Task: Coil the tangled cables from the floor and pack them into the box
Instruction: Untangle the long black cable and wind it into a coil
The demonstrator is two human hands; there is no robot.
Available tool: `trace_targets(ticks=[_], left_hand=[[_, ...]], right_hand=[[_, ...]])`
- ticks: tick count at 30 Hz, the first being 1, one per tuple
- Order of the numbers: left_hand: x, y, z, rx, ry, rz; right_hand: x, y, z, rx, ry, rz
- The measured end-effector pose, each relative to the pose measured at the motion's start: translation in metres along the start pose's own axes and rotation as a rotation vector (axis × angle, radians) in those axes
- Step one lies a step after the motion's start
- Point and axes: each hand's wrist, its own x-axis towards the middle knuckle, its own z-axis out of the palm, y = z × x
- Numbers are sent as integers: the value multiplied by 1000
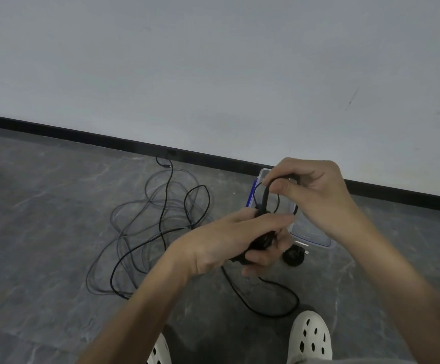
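Mid-coil: left hand (229,240) curled round black bundle (261,241), right hand (311,190) pinching next loop (266,195) just above. We'd keep loops even, pull slack from tangle (148,232) left of left hand. Box (308,236) just behind hands.

Bare forearms (145,292) — white clogs (309,337) (oval holes on top), grey cloth (318,361) above them.

**Materials / finish**

- Floor (43,232): grey stone-look tile, pale veining, smooth, low sheen.
- Wall (213,61): light grey paint, matt, a few scuffs.
- Skirting (82,134): black, smooth.
- Black cable (265,198): matt, rubbery-looking sheath.
- Tangled cables (145,232): thin jackets, some matt black, some grey with a slight shine.
- Box (316,239): clear glossy plastic, blue plastic clips.
- Clogs (311,337): off-white moulded foam or plastic, perforated, matt.
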Motion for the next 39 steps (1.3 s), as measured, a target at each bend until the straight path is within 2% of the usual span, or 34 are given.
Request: trace_targets(ticks=[6,10,17,21,26,33,39], left_hand=[[-2,0,-3,-209,-145,-46],[-4,1,-5,-266,-138,0],[-7,8,-14,-388,67,301],[-6,8,-19,-438,232,383],[2,0,-21,-407,432,447],[4,-1,-25,-398,496,544],[0,4,-32,-494,551,553]], right_hand=[[4,7,13,15,-140,79],[6,12,22,40,-201,112],[0,30,38,-102,-284,227],[-3,38,46,-164,-349,295],[-6,36,50,-365,-462,275],[-6,37,46,-416,-489,279],[-9,43,52,-610,-472,273]])
